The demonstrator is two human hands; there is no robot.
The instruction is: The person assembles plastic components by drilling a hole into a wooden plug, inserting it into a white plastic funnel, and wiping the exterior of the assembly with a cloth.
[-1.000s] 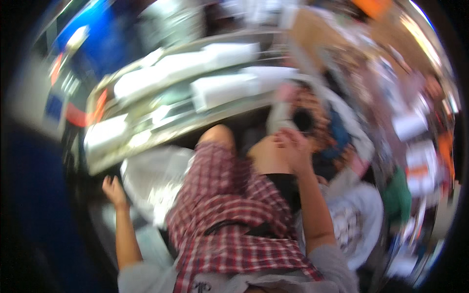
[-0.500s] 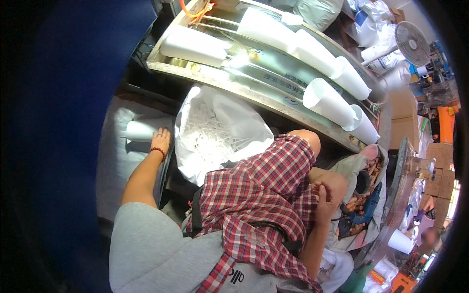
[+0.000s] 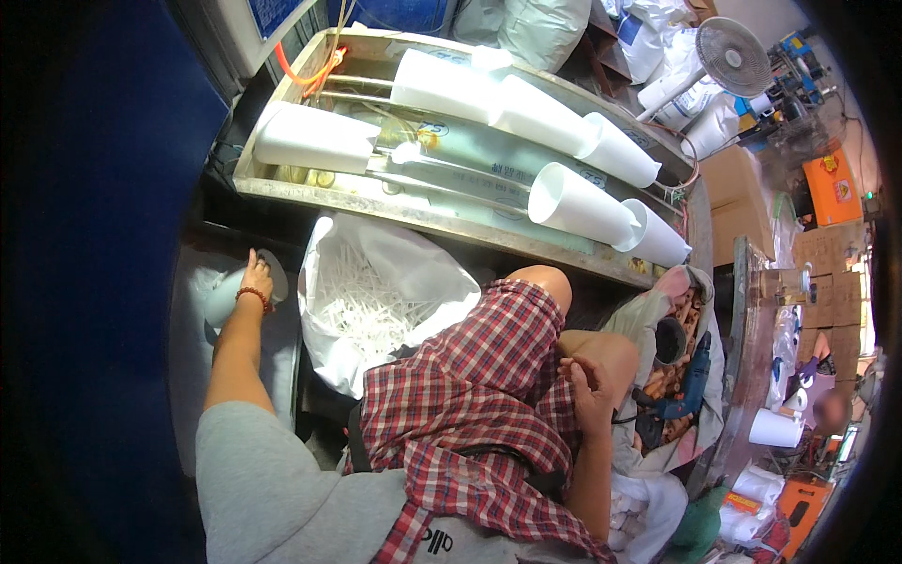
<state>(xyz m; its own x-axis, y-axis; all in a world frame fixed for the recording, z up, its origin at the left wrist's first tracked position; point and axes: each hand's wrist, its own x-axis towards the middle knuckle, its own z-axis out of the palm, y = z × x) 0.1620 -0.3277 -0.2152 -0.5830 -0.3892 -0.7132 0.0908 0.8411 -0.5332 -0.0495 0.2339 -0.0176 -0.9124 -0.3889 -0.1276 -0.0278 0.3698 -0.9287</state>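
A dark blue panel [image 3: 113, 282] fills the left (cardboard boxes [image 3: 827, 249] stand at right).

Head-worn fisheye view, looking down, close above the lap [image 3: 470, 399]

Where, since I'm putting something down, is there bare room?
Trough: the front-row gap between the leftmost white cylinder and the right-hand pair, crossed by a rod. Grey surface: the patch between the left forearm and white bag. Crowded: the trough's back row, and the drill's bag beside the right knee.
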